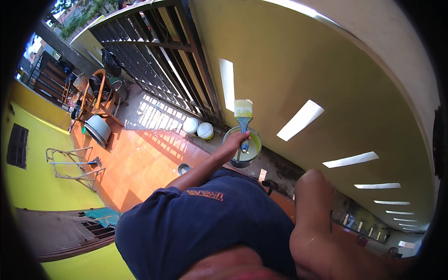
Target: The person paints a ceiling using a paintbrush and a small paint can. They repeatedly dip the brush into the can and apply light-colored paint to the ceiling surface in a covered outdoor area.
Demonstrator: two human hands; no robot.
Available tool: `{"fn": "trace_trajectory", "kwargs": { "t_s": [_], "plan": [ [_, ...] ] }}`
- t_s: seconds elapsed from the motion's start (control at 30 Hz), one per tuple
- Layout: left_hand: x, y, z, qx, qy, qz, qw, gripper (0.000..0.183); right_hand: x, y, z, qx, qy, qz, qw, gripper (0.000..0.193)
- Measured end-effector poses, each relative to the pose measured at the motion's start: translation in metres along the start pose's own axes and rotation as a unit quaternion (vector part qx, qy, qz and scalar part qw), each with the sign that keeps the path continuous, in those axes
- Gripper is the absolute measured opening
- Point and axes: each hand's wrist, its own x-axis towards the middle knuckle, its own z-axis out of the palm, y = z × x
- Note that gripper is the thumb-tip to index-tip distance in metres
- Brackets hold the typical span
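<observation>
The left hand (pixel 241 138) gripped a broad, blue-handled paintbrush (pixel 243 112) over a round, green-streaked bucket (pixel 257 136) of pale paint (pixel 252 151), apparently at the loading step, the next move likely calling for a controlled dip, the right hand's state being impossible to tell.

Got my left grip (pixel 240 138) wrapped around a paintbrush (pixel 243 112), bristles pointing away from me, and from this angle it overlaps a bucket (pixel 257 138) of pale paint. Two white tubs (pixel 190 125) sit near it, by the dark gate (pixel 198 56). My right arm (pixel 311 205) is bent, hand hidden from me. Yellowish wall (pixel 280 60) with bright slots (pixel 301 120) on the right; wooden chair (pixel 100 95) and grey basin (pixel 98 128) over left, by orange tiles (pixel 151 161).
</observation>
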Motion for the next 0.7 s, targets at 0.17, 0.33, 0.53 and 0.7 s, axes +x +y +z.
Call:
{"fn": "trace_trajectory", "kwargs": {
  "t_s": [0.17,0.33,0.53,0.7],
  "plan": [
    [0.000,-0.009,0.006,-0.003,-0.004,-0.011,1.000,0.029,-0.018,0.013,0.001,0.008,0.014,-0.002,1.000,0.024],
    [0.012,-0.010,0.008,0.005,0.001,-0.013,1.000,0.030,-0.042,0.020,0.012,0.028,0.025,-0.039,0.999,0.023],
    [0.017,-0.009,0.010,0.011,0.006,0.004,1.000,0.030,-0.080,0.032,0.014,-0.026,0.001,-0.201,0.979,0.025],
    [0.022,-0.007,0.011,0.007,0.028,-0.007,1.000,0.029,-0.111,0.050,-0.047,-0.097,-0.089,-0.440,0.889,0.027]
  ]
}}
